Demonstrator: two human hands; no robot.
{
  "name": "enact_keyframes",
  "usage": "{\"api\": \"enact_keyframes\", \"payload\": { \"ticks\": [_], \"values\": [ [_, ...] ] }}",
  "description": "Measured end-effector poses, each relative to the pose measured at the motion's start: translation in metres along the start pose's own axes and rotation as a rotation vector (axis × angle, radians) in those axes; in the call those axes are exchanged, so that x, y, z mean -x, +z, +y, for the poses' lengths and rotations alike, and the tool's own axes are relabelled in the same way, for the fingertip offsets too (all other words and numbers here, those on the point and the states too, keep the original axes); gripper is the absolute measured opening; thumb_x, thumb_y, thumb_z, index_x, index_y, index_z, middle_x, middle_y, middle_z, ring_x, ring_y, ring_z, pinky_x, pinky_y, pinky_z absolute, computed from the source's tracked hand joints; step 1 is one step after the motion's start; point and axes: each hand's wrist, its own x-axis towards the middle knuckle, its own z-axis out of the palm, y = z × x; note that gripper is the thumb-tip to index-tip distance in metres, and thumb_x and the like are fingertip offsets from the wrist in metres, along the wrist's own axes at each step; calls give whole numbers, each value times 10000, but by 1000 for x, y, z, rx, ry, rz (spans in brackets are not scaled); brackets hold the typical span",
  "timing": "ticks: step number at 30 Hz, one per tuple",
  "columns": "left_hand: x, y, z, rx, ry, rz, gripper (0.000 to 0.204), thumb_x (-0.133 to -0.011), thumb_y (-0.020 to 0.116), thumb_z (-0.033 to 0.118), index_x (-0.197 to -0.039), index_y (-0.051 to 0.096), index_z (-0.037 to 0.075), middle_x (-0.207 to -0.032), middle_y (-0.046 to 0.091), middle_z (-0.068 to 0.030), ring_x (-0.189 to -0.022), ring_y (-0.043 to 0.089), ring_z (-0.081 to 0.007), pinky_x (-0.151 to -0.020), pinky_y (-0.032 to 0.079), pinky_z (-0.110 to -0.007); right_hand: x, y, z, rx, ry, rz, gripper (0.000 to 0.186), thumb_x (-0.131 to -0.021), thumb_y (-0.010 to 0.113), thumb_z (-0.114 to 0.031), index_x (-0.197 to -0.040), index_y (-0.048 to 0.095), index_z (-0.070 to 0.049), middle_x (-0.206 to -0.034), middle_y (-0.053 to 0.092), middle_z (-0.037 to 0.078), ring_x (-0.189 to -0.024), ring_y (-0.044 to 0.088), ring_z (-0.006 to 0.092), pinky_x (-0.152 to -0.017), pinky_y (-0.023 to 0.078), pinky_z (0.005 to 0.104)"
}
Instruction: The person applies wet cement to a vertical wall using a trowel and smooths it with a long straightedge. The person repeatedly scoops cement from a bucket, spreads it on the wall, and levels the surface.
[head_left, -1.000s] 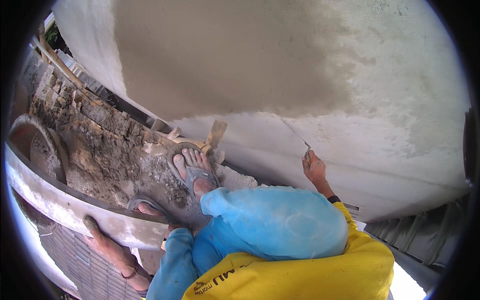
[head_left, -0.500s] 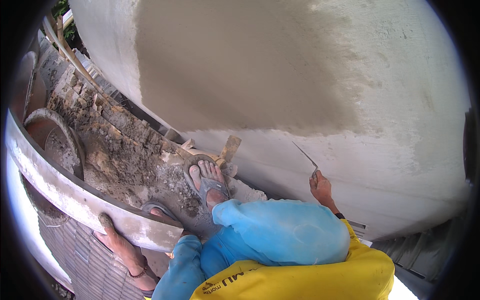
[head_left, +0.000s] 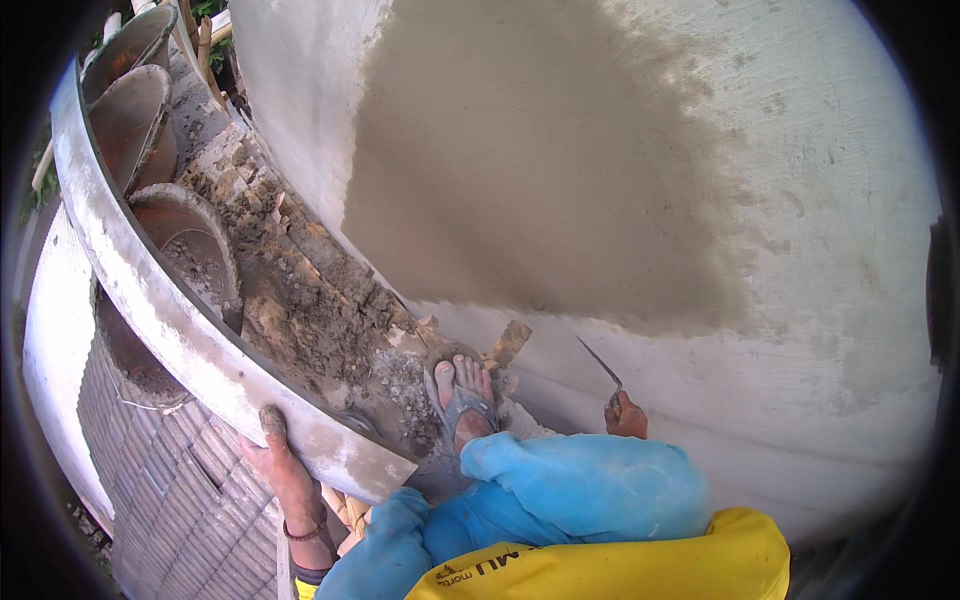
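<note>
My left hand is closed on the near end of a long, pale straightedge board, its thumb over the top edge. Smears of mortar mark the board, which runs away to the upper left. In my right hand is a trowel, its thin blade seen nearly edge-on and pointing up and left. The blade is close to the pale wall; whether it touches cannot be made out. Above it, a broad patch of wet grey-brown mortar covers part of the wall.
Mortar-crusted buckets stand behind the board on a ledge heaped with loose mortar. My sandalled foot rests there beside a wood block. A ribbed roof lies below left.
The view has shifted, bringing more of the buckets into sight. My right hand with the trowel has come closer to my raised knee. The left hand keeps its hold on the board.
</note>
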Motion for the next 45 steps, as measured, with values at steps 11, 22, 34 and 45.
{"api": "enact_keyframes", "payload": {
  "ticks": [11, 22, 34, 45],
  "values": [
    [-4, 1, 1, -5, -9, -22, 654, -996, 675, 335, -1461, 372, -10, -1384, 518, -136, -1216, 535, -221, -1042, 441, -360, -62, -1, -255, -674, -670, -191, 272, -956, 638, -287, -1052, 562, -44, -921, 661, 227, -879, 649, 444, -727, 502, 486],
    [0, 2, 3, 26, -65, 2, 691, -1001, 668, 339, -1499, 320, 9, -1420, 498, -153, -1244, 531, -234, -1061, 445, -368, -55, 4, -291, -592, -767, -300, 226, -941, 633, -286, -978, 554, -78, -727, 703, 66, -813, 691, 366, -721, 535, 486],
    [8, 29, 11, -67, -11, 16, 763, -1016, 629, 362, -1569, 254, -8, -1516, 418, -213, -1346, 481, -311, -1128, 431, -431, -57, 23, -288, -514, -813, -167, 275, -927, 656, -298, -994, 543, -57, -742, 620, 160, -763, 645, 414, -652, 503, 512],
    [11, 31, 15, -166, -11, 20, 805, -1012, 630, 399, -1572, 240, -27, -1534, 407, -208, -1349, 482, -303, -1129, 430, -436, -56, 23, -291, -550, -806, -102, 262, -898, 689, -279, -948, 560, -56, -694, 610, 168, -683, 641, 412, -624, 504, 507]
  ]
}}
